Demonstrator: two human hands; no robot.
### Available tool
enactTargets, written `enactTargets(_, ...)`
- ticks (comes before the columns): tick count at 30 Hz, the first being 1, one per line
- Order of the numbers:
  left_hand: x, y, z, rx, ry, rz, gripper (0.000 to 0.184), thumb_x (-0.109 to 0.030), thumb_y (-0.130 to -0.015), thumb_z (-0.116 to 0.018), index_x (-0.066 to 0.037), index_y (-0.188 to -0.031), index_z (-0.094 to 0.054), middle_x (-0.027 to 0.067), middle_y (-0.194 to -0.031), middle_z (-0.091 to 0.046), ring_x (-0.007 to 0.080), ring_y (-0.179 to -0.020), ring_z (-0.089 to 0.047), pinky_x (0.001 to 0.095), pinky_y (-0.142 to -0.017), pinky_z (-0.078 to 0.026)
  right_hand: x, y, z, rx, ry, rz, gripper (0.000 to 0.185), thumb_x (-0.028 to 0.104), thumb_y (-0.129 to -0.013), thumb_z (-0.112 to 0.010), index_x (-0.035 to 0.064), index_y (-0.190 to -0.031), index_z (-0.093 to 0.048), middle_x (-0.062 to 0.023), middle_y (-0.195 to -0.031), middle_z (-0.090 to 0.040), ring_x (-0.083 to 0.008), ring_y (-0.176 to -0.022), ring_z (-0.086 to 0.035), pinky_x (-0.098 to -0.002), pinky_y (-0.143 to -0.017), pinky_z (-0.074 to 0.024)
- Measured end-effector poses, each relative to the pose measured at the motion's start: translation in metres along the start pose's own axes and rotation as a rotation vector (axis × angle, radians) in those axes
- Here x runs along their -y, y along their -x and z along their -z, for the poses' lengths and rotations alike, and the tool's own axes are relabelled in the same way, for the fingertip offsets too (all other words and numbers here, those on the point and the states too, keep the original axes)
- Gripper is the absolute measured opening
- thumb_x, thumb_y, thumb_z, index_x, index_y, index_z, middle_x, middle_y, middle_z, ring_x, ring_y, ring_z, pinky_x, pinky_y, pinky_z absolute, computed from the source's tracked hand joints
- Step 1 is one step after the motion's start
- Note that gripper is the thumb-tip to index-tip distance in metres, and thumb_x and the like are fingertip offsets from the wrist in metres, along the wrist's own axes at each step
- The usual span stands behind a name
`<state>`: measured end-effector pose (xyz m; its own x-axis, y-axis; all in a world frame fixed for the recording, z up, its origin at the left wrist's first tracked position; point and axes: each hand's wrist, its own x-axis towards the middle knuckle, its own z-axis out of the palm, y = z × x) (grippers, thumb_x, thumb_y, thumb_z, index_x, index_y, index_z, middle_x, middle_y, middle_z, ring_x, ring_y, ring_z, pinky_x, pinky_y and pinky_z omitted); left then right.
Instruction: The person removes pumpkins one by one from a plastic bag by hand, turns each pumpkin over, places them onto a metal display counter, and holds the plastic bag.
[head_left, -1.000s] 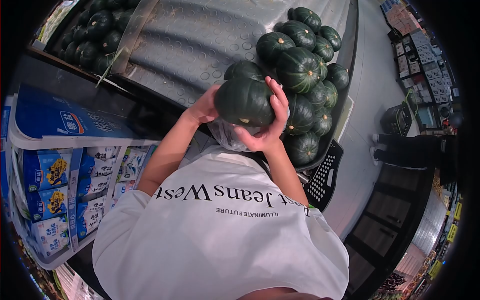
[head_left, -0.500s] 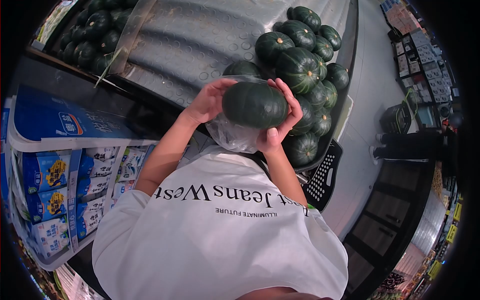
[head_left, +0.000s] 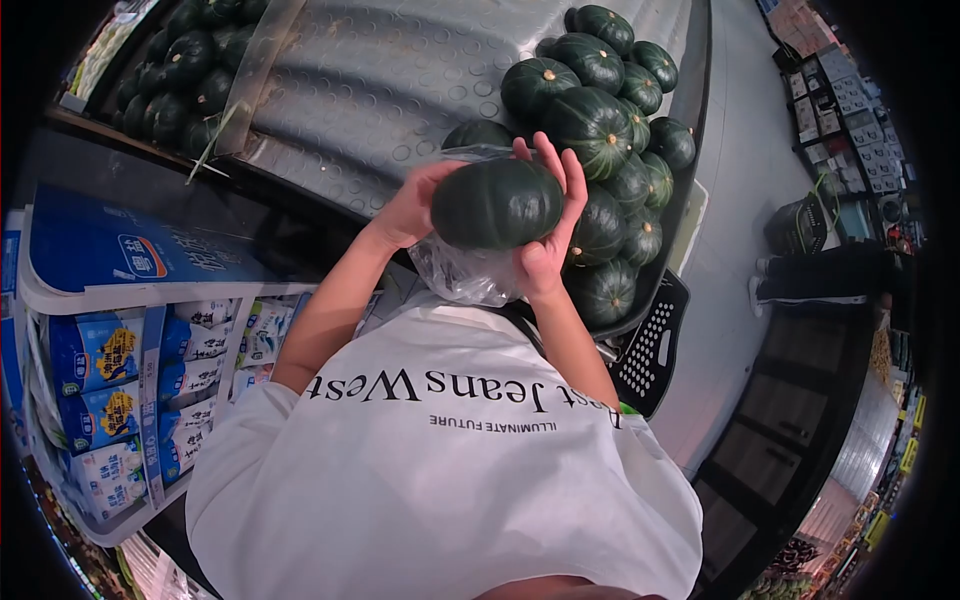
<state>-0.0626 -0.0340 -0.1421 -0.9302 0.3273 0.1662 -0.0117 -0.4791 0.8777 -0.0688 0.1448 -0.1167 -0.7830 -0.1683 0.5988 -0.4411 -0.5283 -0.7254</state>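
Observation:
A dark green pumpkin (head_left: 497, 205) is held up between my two hands, in front of my chest. My left hand (head_left: 408, 208) holds its left side, with a clear plastic bag (head_left: 462, 272) hanging beneath and partly behind the pumpkin. On the right side, my right hand (head_left: 553, 215) supports it with the thumb low and the fingers raised along the edge. Just beyond, a single pumpkin (head_left: 478, 134) lies on the grey display mat (head_left: 370, 90). Several more pumpkins (head_left: 590, 130) are piled to the right of my hands.
A salt rack (head_left: 150, 275) with blue and white packets stands at the left. Another crate of pumpkins (head_left: 190, 60) is at the upper left. A black perforated basket (head_left: 652, 345) sits beside the display; a person's legs (head_left: 820, 278) and a basket (head_left: 797, 228) are at the right.
The held pumpkin has turned so its pale blossom spot is out of sight. From half a second ago, it and my hands have shifted slightly left, and my right fingers have straightened upward.

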Motion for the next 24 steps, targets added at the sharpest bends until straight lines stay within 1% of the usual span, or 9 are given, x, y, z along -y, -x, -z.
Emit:
enactTargets(2,0.002,0.001,0.002,-0.004,0.077,0.065,0.076,-0.027,-0.068,-0.082,-0.001,-0.131,-0.048,0.0088,-0.123,-0.058,0.0169,-0.111,-0.058,0.0329,-0.092,-0.051,-0.006,0.003,0.002,0.089,0.057,0.034,0.101,0.055,-0.08,-0.066,0.0009,-0.147,-0.014,-0.0229,-0.15,-0.022,-0.0341,-0.139,-0.026,-0.0446,-0.113,-0.0203)
enactTargets(3,0.01,0.006,0.009,-0.021,0.157,0.114,0.084,-0.035,-0.067,-0.083,-0.002,-0.134,-0.045,0.0091,-0.126,-0.056,0.0176,-0.113,-0.057,0.0342,-0.093,-0.05,-0.004,0.004,0.001,0.131,0.075,0.011,0.099,0.055,-0.081,-0.064,-0.0006,-0.147,-0.014,-0.0225,-0.151,-0.021,-0.0326,-0.142,-0.018,-0.0434,-0.115,-0.014)
enactTargets(7,0.02,0.013,0.024,0.199,0.256,0.044,0.091,-0.05,-0.072,-0.075,-0.003,-0.14,-0.037,0.0147,-0.139,-0.044,0.025,-0.125,-0.048,0.042,-0.103,-0.043,-0.001,0.002,0.002,0.162,0.246,-0.105,0.1,0.054,-0.08,-0.064,-0.0035,-0.146,-0.017,-0.0229,-0.152,-0.02,-0.0356,-0.144,-0.013,-0.0446,-0.115,-0.0126)
enactTargets(10,0.016,0.013,0.025,0.306,0.279,0.055,0.107,-0.061,-0.064,-0.077,-0.003,-0.142,-0.033,0.0157,-0.14,-0.043,0.0283,-0.125,-0.048,0.044,-0.104,-0.042,-0.004,0.001,0.004,0.175,0.355,-0.069,0.097,0.047,-0.078,-0.068,-0.0011,-0.147,-0.018,-0.0253,-0.152,-0.019,-0.0382,-0.143,-0.016,-0.0458,-0.114,-0.016)
enactTargets(13,0.012,0.013,0.018,0.252,0.288,0.122,0.115,-0.063,-0.056,-0.08,-0.001,-0.14,-0.033,0.0169,-0.13,-0.051,0.027,-0.11,-0.059,0.0426,-0.079,-0.058,-0.006,0.0,0.002,0.194,0.454,0.173,0.1,0.041,-0.077,-0.073,-0.0021,-0.147,-0.015,-0.0261,-0.152,-0.016,-0.0368,-0.142,-0.018,-0.0458,-0.114,-0.0172)
enactTargets(16,0.004,0.009,0.008,0.278,0.233,0.112,0.115,-0.064,-0.057,-0.079,0.0,-0.14,-0.032,0.0179,-0.128,-0.051,0.0267,-0.105,-0.062,0.0415,-0.075,-0.059,-0.002,-0.002,0.006,0.245,0.515,0.317,0.1,0.034,-0.074,-0.075,0.0002,-0.147,-0.016,-0.0283,-0.151,-0.015,-0.0409,-0.141,-0.02,-0.0478,-0.114,-0.0176)
enactTargets(17,0.005,0.009,0.008,0.295,0.222,0.107,0.114,-0.065,-0.058,-0.078,-0.001,-0.14,-0.032,0.0178,-0.128,-0.051,0.0265,-0.104,-0.062,0.0411,-0.073,-0.059,-0.003,-0.001,0.005,0.215,0.497,0.371,0.09,0.03,-0.074,-0.073,-0.0008,-0.144,-0.025,-0.0295,-0.149,-0.022,-0.0417,-0.138,-0.027,-0.0488,-0.112,-0.0224)
enactTargets(20,0.007,0.009,0.011,0.323,0.241,0.107,0.113,-0.065,-0.059,-0.077,-0.001,-0.14,-0.032,0.0173,-0.126,-0.053,0.0262,-0.101,-0.063,0.0405,-0.07,-0.06,0.003,-0.003,0.005,0.27,0.553,0.355,0.079,0.025,-0.074,-0.071,-0.0037,-0.138,-0.034,-0.0292,-0.144,-0.032,-0.041,-0.133,-0.037,-0.049,-0.109,-0.0289)
enactTargets(24,0.015,0.014,0.022,0.324,0.366,0.143,0.11,-0.066,-0.06,-0.075,-0.002,-0.14,-0.034,0.0166,-0.126,-0.054,0.0262,-0.102,-0.063,0.0415,-0.069,-0.059,0.003,-0.001,0.003,0.185,0.484,0.3,0.073,0.015,-0.065,-0.073,-0.0033,-0.13,-0.046,-0.0279,-0.135,-0.044,-0.0397,-0.124,-0.047,-0.0453,-0.103,-0.0382)
